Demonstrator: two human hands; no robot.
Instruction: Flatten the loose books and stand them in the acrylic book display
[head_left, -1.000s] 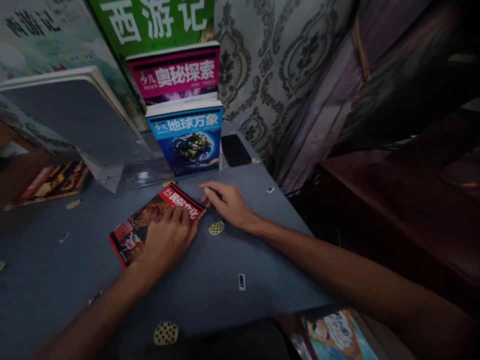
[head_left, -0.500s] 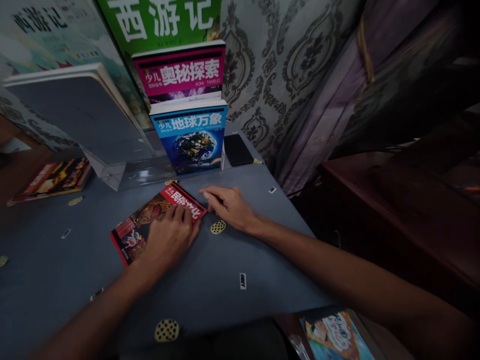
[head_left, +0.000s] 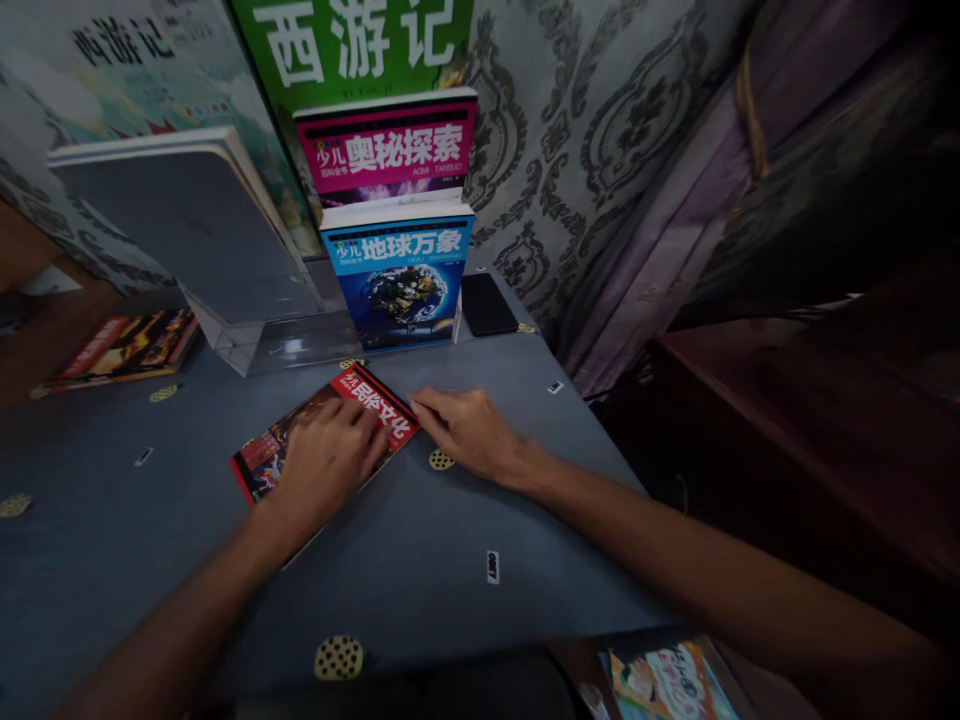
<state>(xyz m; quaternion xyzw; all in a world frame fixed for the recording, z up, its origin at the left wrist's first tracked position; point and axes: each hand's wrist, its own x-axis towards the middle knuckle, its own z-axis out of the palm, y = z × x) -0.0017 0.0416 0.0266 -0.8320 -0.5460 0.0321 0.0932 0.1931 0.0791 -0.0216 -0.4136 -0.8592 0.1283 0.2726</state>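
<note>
A red book with a dark picture cover (head_left: pixel 386 408) lies flat and slanted on the grey-blue tablecloth (head_left: pixel 420 540). Across its middle rests my left hand (head_left: pixel 334 450), its fingers slightly apart and bent on the cover, not wrapped round the book. My right hand (head_left: pixel 472 432) is at the book's upper right corner, with thumb and forefinger pinched together at that corner. Its other fingers are curled under and partly hidden.
Behind stand a blue book (head_left: pixel 405 285), a magenta book (head_left: pixel 390 150) and a green one (head_left: pixel 360 50). A clear stand (head_left: pixel 300 340) holds a grey-backed book (head_left: pixel 187 230). A black phone (head_left: pixel 489 305) lies right; another book (head_left: pixel 131 345) lies left.
The view has shifted, so the standing books appear further right. My left hand has slid up and left over the cover, showing more of the title. My right hand now meets the book's corner.
</note>
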